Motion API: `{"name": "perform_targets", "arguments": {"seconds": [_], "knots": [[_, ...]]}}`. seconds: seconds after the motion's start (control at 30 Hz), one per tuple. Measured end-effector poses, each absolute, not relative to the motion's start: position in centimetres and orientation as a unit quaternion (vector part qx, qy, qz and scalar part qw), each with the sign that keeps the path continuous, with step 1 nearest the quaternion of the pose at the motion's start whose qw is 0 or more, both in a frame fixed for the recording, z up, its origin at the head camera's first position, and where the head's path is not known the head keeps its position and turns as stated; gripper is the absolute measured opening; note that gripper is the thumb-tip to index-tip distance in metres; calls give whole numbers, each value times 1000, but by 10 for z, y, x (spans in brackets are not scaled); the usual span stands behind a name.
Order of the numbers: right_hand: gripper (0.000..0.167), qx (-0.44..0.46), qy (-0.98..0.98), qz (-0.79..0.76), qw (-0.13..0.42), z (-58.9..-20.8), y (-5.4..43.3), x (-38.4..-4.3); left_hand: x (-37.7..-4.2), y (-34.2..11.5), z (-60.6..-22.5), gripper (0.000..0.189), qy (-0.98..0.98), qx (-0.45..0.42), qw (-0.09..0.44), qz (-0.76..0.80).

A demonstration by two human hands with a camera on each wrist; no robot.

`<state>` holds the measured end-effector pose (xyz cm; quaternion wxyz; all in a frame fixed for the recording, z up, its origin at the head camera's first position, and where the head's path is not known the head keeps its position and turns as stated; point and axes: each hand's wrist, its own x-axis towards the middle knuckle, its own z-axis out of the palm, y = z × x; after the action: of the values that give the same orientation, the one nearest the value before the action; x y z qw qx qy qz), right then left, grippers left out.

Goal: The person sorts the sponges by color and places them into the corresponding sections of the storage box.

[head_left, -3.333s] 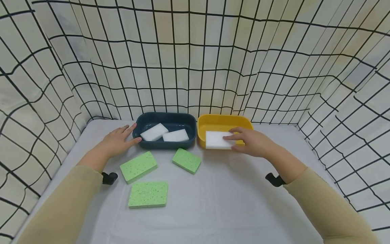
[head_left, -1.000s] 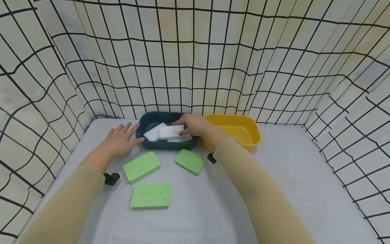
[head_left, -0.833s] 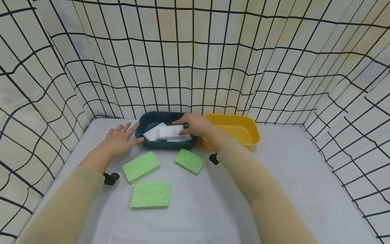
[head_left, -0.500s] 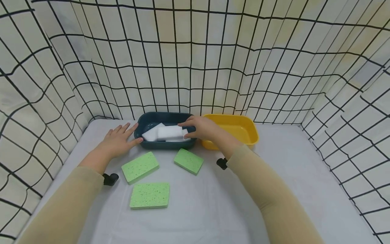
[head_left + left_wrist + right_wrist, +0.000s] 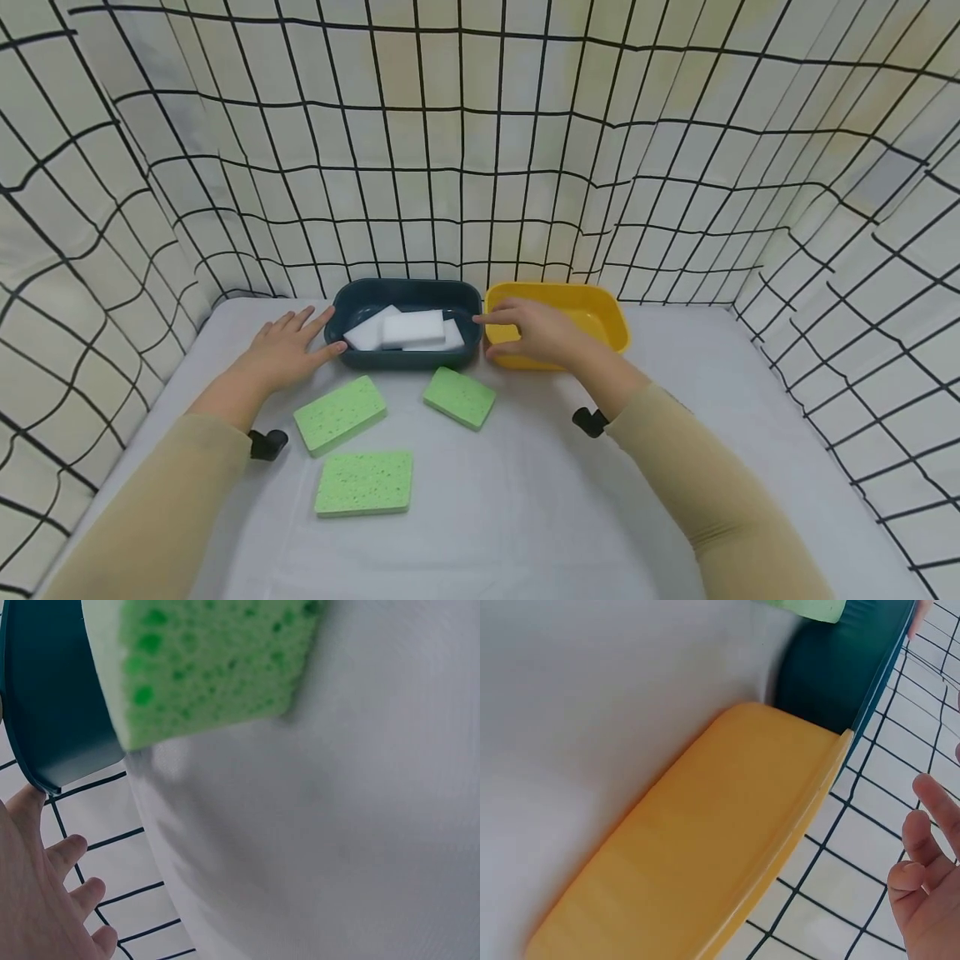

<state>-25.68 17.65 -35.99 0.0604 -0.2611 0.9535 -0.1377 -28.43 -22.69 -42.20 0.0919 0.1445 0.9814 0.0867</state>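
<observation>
Three white sponges [image 5: 413,328] lie in the dark teal bin [image 5: 405,360], one resting across the others. My left hand [image 5: 281,357] has its fingers spread, with index finger and thumb touching the left end of that bin; in the left wrist view a fingertip meets the bin's rim [image 5: 36,776]. My right hand [image 5: 542,333] holds nothing and hovers over the yellow bin [image 5: 600,312], thumb and index finger apart and pointing at the teal bin's right end. Inside, the yellow bin shows no sponge, though the hand covers part of it.
Three green sponges lie on the white cloth in front of the bins: a left one [image 5: 341,415], a front one [image 5: 364,483] and a smaller-looking one [image 5: 460,397] near the middle. Black wire mesh [image 5: 461,175] rises behind the bins and along both sides.
My right hand carried a white sponge from the yellow bin into the teal bin, let it go on the others, then drew back rightward. My left hand has stayed at the teal bin's end.
</observation>
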Motion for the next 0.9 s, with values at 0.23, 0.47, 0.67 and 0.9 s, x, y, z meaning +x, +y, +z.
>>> {"name": "perform_targets", "arguments": {"seconds": [0.23, 0.47, 0.67, 0.9], "knots": [[55, -244, 955, -157, 56, -363, 195, -248, -285, -228, -424, 93, 981, 144, 90, 94], [59, -220, 958, -175, 47, -368, 223, -244, -283, -229, -423, 92, 980, 143, 97, 97], [61, -179, 960, -211, 53, -373, 258, -241, -283, -229, -422, 91, 980, 144, 96, 96], [65, -127, 967, -221, 33, -384, 310, -237, -283, -227, -420, 90, 980, 144, 95, 96]]}}
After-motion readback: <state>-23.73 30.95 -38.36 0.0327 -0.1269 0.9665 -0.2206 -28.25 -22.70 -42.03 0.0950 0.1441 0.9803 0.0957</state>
